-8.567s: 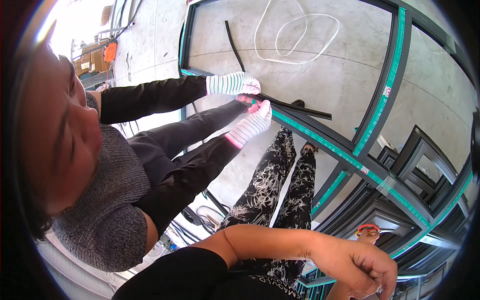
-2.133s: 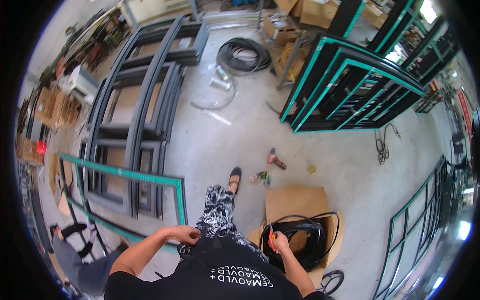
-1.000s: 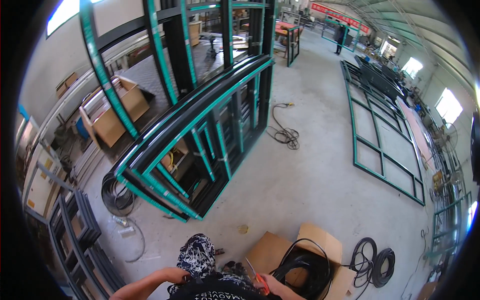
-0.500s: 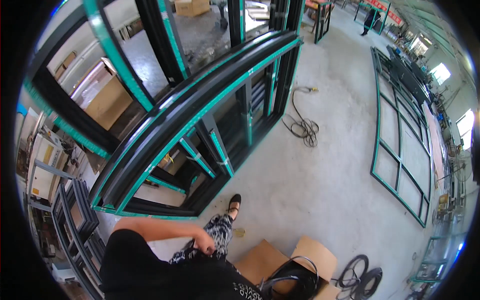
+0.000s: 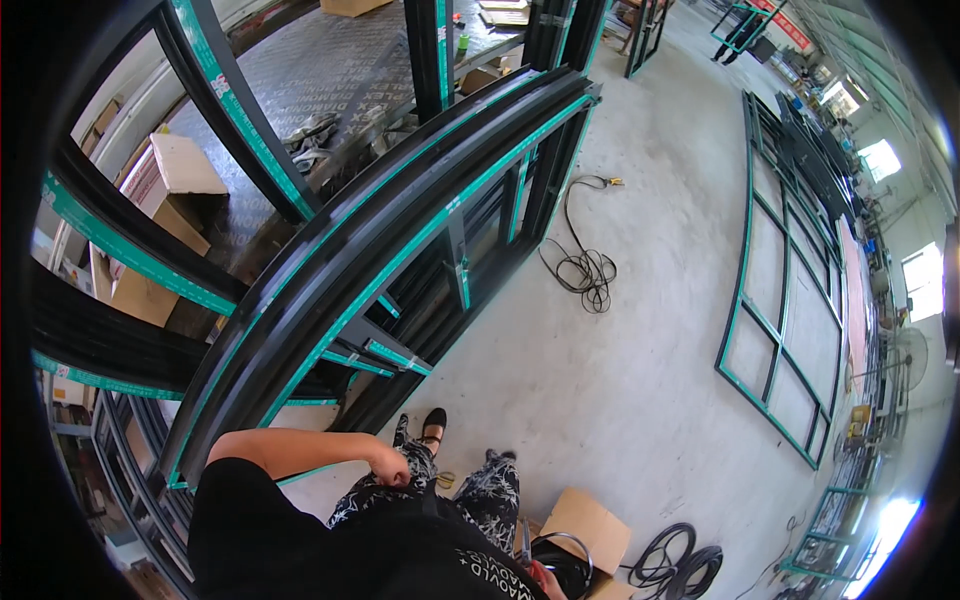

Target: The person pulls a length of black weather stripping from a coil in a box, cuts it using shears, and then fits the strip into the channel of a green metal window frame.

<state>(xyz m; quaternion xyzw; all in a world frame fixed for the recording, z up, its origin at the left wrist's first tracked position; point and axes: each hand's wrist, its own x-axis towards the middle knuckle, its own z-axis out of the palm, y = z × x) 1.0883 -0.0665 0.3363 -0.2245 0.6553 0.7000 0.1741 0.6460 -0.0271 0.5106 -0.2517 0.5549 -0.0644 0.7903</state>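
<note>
At far left, grey frames [image 5: 112, 440] stand low beside a cardboard box [image 5: 190, 165] resting on a dark patterned table [image 5: 350, 50]. Next, a stack of black window frames [image 5: 330, 235] edged with green tape stands upright on the floor. The left hand [image 5: 391, 466] lies before the patterned trousers [image 5: 488, 500], near the stack's lower edge; its fingers bend inward, but the tips are hidden, so one cannot tell whether they are clenched or grasping anything. At the bottom edge, scissors [image 5: 526, 541] point upward, their handle grasped by the partly visible right hand [image 5: 549, 581], just beside an open carton [image 5: 600, 523] containing black coiled strip. Beyond lies a looped cable [image 5: 586, 272]; farther right are black coils [image 5: 692, 571] and a large green-edged frame [image 5: 742, 312].
</note>
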